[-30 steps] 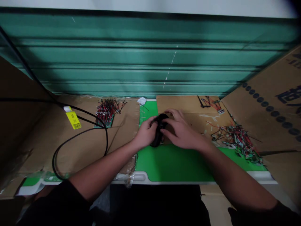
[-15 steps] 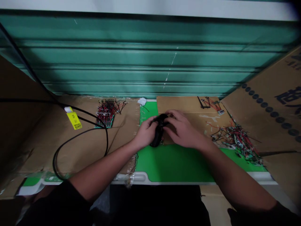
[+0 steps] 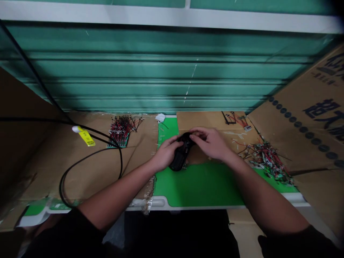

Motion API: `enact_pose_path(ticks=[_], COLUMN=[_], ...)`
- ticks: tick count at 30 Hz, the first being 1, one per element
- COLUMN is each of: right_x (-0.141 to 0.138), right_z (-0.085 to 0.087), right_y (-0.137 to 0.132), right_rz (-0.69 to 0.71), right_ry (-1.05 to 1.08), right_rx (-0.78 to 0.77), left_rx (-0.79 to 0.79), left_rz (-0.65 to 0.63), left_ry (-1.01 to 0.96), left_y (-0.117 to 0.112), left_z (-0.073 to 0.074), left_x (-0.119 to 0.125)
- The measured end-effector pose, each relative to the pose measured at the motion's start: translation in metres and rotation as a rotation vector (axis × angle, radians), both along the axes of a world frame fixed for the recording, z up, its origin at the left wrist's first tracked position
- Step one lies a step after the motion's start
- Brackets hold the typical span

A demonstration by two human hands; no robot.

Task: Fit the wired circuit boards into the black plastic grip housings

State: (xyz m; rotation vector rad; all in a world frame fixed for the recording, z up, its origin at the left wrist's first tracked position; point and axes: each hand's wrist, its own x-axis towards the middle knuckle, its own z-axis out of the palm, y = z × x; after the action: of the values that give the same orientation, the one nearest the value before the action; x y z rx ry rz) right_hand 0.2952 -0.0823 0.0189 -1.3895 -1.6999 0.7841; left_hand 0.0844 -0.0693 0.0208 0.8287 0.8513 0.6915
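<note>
- Left hand (image 3: 166,154) is gripping a black plastic casing (image 3: 177,159) closely.
- Right hand (image 3: 209,143) is cupping its upper end.
- Wired circuit boards (image 3: 270,163) are lying at three o'clock, more at ten (image 3: 120,132).

The left hand (image 3: 166,153) and right hand (image 3: 209,142) cover up much of the black thing (image 3: 176,162), so I can't tell what it is. The bits in the wire pile (image 3: 268,161) past the right hand are too small to tell.

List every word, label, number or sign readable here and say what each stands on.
"超大": large dark print on the cardboard sheet at right.
Smaller print above it: too blurred to read.
Yellow tag: print too small to read.
Black object in the left hand and right hand: nothing legible.
</note>
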Motion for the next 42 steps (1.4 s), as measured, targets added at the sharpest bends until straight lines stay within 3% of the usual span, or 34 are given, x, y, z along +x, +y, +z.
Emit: enact_pose_path(ticks=[6,16,25,29,33,35,39,42], right_x=[-0.005,-0.003,-0.005,-0.006,-0.007,-0.009,-0.015,-0.02], right_z=[-0.002,-0.009,-0.004,0.004,0.001,-0.004,-0.009,-0.003], right_y=[0.0,0.003,0.004,0.005,0.01,0.012,0.01,0.003], right_rz=[0.012,0.053,0.095,0.054,-0.011,-0.026,0.004,0.061], right_ry=[0.035,0.076,0.18,0.229,0.252,0.246,0.206,0.209], right_rx=[-0.004,-0.183,-0.239,-0.323,-0.344,-0.34,-0.36,-0.373], left_rx=[0.018,0.122,0.105,0.437,0.96,1.13,1.207,1.158], left_rz=[-0.016,-0.168,-0.163,-0.163,-0.214,-0.287,-0.439,-0.493], left_ry=[0.003,0.114,0.178,0.393,0.84,1.07,1.375,1.453], left_y=[0.0,-0.003,0.006,0.011,0.001,-0.007,-0.019,-0.021], left_z=[-0.003,-0.01,-0.002,0.007,0.029,0.04,0.051,0.052], left_x=[-0.001,-0.005,-0.008,-0.015,-0.02,-0.018,-0.011,-0.009])
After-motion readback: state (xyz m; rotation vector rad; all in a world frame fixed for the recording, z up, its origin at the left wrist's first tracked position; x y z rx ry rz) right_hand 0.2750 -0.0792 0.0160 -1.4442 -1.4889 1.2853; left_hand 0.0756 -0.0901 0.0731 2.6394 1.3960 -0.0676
